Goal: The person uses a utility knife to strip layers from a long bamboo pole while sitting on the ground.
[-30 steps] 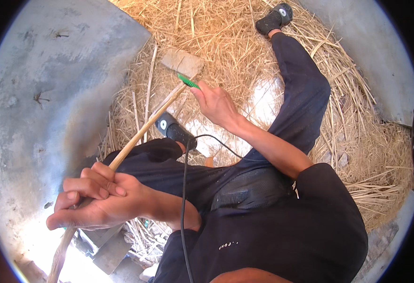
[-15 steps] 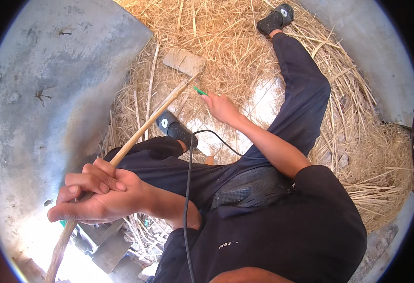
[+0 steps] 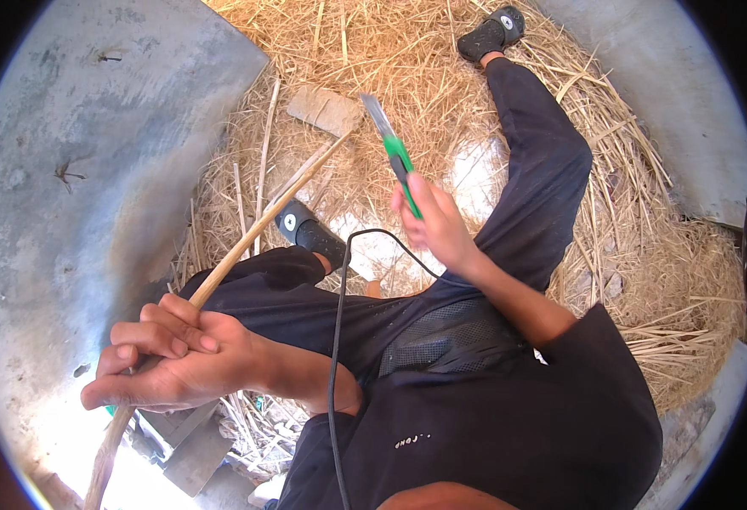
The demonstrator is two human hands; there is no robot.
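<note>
My left hand [image 3: 169, 353] is closed around a long pale stick [image 3: 246, 240], which slants from the lower left up to the middle. Its far, tapered end rests at a flat brick-like block [image 3: 323, 110] lying on the straw. In my right hand [image 3: 441, 223] is a green utility knife [image 3: 400, 161] with a grey slider and its blade out. The blade points up and left, just right of the block and apart from the stick. Fingers of the right hand wrap the knife's lower handle.
Straw and wood shavings [image 3: 424, 85] cover the floor around my outstretched legs [image 3: 539, 153]. Grey walls [image 3: 118, 110] stand on the left and upper right. A black cable [image 3: 337, 357] hangs across my lap. Dusty flat pieces [image 3: 195, 450] lie at lower left.
My right hand has lifted and drawn back to the right, bringing the knife away from the stick's far end, its blade now in full sight. The left hand keeps its hold.
</note>
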